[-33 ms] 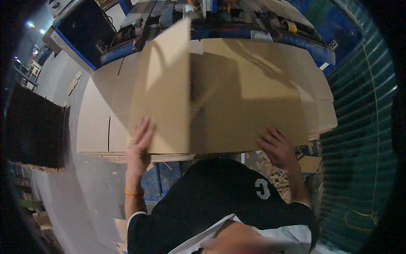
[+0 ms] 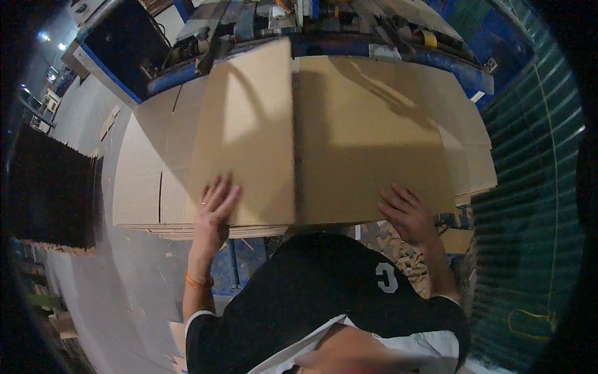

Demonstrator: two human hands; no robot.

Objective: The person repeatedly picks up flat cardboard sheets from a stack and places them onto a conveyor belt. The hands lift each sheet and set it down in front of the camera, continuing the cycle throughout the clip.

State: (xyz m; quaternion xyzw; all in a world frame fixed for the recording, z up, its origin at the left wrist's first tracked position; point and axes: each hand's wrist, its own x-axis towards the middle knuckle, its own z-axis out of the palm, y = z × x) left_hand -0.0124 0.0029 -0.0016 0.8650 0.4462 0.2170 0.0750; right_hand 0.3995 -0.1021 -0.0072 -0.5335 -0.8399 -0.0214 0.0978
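A brown corrugated cardboard sheet (image 2: pixel 367 174) lies on a stack of flat cardboard blanks (image 2: pixel 140 168). Its left panel (image 2: pixel 261 156) is folded over toward the middle, with its free edge standing a little above the right panel and casting a dark gap beside it. My left hand (image 2: pixel 218 202) rests on the left panel near its front edge, fingers outstretched and slightly blurred. At the front right corner, my right hand (image 2: pixel 406 212) lies on the right panel with its fingers spread. Neither hand grips anything; both palms press on cardboard.
Behind the stack stands a blue machine (image 2: pixel 330 50) with belts and rollers. Green corrugated metal (image 2: pixel 523 206) rises at the right. A dark stack of sheets (image 2: pixel 53 187) is at the left. Cardboard scraps (image 2: pixel 405 255) litter the floor below my right arm.
The left panel has swung further right and lower, narrowing the gap to the right panel. My left hand has shifted slightly right with it. My right hand stays in place.
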